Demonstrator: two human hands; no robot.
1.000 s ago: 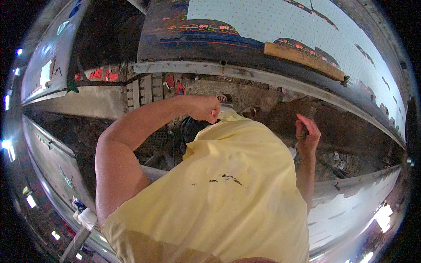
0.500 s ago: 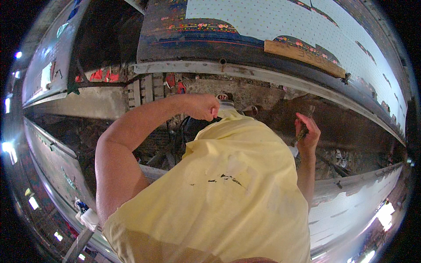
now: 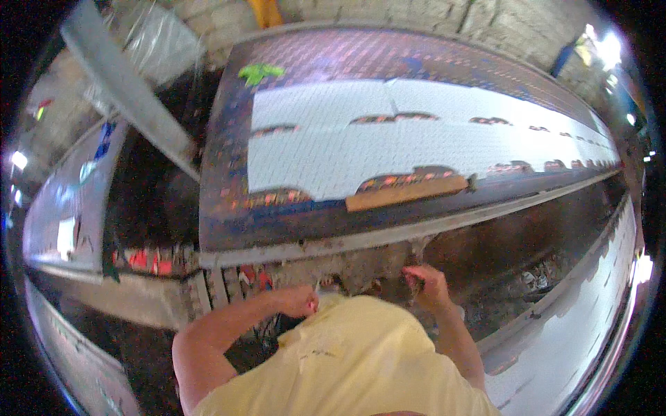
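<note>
My left hand [image 3: 300,302] is closed in a fist at the front of my yellow shirt. What it holds, if anything, is too small and blurred to make out. My right hand [image 3: 429,286], also closed, is raised in the gap beside the long printing table [image 3: 322,239]. In the earlier frame it grips a slim, brownish tool with a pale end; now motion blur smears that tool. Beyond both hands, a wooden bar [image 3: 409,193] lies along the near edge of white dotted sheets [image 3: 326,149] spread on the table. Neither hand touches the table.
A metal rail [image 3: 333,251] edges the table. A grey slanted beam [image 3: 132,90] stands at its left end, and a bright green rag [image 3: 261,73] lies on its far left corner. Red scraps [image 3: 151,261] lie low at left. Another sheet-covered table [image 3: 555,353] runs along my right.
My view has tilted up, so more of the far table and the block wall shows. Both hands now appear lower in the picture, and the right one closer to the left.
</note>
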